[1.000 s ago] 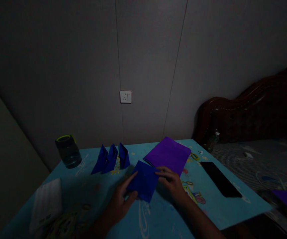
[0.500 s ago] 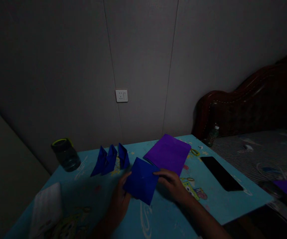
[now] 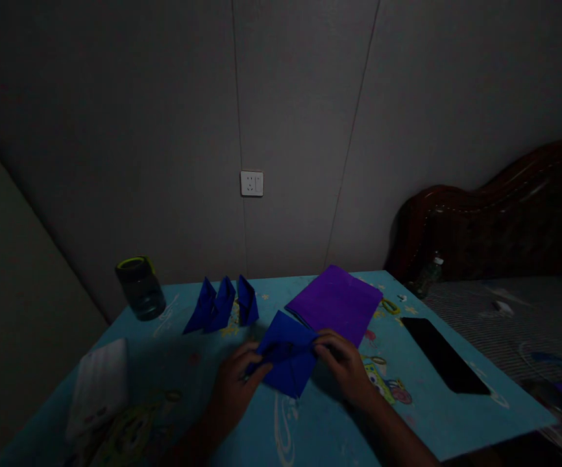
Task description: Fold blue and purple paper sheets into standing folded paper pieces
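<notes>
A folded square of blue origami paper (image 3: 288,357) is held over the front middle of the table, one corner toward me and creases showing on its face. My left hand (image 3: 239,379) pinches its left corner, thumb on top. At the right corner, the thumb and fingers of my right hand (image 3: 342,360) close on the paper. Beyond it to the left stand three folded blue paper shapes (image 3: 221,305) in a row, pointed at the top. Just behind my right hand lies a stack of purple paper (image 3: 337,301).
The table has a blue cartoon-print cover (image 3: 252,434). A dark cup with a yellow-green rim (image 3: 142,292) stands at back left, a white packet (image 3: 100,383) in front of it. Yellow-handled scissors (image 3: 390,306) and a flat black object (image 3: 444,353) lie on the right.
The blue paper now shows a face with open creases and flaps where it looked smooth before. My left thumb has come over its top. The view has shifted slightly.
</notes>
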The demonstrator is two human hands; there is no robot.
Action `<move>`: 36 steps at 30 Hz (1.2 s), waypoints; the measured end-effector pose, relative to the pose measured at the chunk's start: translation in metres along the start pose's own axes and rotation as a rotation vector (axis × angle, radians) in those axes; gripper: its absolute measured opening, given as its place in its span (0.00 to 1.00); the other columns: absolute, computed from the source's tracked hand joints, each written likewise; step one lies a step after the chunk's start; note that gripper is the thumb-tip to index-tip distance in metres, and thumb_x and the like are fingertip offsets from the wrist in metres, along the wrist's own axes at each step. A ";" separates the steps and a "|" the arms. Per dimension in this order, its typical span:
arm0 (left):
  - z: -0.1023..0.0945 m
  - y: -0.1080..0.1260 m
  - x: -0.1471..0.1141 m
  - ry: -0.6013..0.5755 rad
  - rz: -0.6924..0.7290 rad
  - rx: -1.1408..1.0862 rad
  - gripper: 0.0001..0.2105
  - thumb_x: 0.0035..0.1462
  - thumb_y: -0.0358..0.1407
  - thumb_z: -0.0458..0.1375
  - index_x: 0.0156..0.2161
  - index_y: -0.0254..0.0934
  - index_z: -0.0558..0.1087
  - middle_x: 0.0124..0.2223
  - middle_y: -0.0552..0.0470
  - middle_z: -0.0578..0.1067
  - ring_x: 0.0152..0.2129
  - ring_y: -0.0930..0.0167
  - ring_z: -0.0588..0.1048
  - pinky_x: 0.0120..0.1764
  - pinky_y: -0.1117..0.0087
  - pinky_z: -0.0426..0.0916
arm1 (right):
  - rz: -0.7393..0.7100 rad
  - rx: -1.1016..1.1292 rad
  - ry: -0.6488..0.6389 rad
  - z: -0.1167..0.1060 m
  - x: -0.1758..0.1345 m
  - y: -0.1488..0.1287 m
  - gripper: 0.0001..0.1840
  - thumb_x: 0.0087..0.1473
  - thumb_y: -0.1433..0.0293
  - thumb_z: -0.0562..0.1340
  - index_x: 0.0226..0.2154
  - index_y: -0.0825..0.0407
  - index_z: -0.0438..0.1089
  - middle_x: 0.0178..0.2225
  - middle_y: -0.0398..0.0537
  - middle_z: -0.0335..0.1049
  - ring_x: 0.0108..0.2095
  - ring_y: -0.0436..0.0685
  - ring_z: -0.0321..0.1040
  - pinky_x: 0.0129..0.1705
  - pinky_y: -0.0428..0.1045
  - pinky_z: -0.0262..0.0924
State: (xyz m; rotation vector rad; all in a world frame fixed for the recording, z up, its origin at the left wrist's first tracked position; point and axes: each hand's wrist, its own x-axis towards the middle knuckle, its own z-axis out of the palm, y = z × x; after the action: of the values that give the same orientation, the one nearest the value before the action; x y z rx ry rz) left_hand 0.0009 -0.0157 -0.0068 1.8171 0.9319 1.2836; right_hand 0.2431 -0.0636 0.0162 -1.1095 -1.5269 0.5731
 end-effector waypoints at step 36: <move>0.018 0.011 -0.001 -0.106 -0.125 0.113 0.32 0.60 0.39 0.56 0.67 0.41 0.54 0.68 0.43 0.61 0.64 0.58 0.61 0.62 0.54 0.60 | 0.219 0.450 -0.141 0.046 -0.007 -0.007 0.22 0.59 0.57 0.64 0.52 0.48 0.71 0.47 0.49 0.76 0.47 0.61 0.71 0.54 0.56 0.61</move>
State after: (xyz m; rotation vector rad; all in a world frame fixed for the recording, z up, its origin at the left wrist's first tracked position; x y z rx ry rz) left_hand 0.0197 -0.0245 -0.0028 1.8627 1.0595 1.0665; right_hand 0.1966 -0.0632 0.0061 -0.9011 -1.3106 1.1055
